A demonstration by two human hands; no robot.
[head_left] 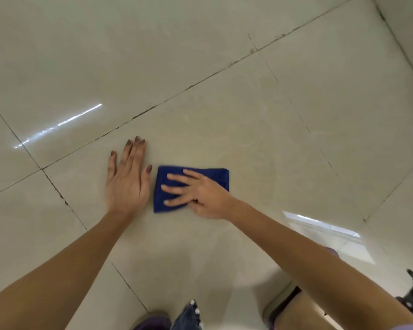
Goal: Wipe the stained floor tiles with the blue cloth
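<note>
Pressing the right hand (200,195) flat onto the blue cloth (215,176), with fingers straight and fanned wide toward the left, pinching nothing. Cloth folded into a rough rectangle, lying on the pale glossy floor tiles (260,129) at mid-scene, blurred along its left edge. Bracing with the left hand (126,184) just left of the cloth, palm down on the same tile, fingers straight and close together, pointing far, thumb out to the right near the cloth's far-left corner; touching it or not, cannot tell. Dark, dirty grout line (150,108) running beyond both hands, from near-left up to far-right. Bright streak of reflected light (57,123) on the tile far-left of the left hand; paler window-like reflection (329,234) right of the right forearm. At the near edge, a purple shoe (153,322) and a denim hem (188,315) dotted with pale beads.
</note>
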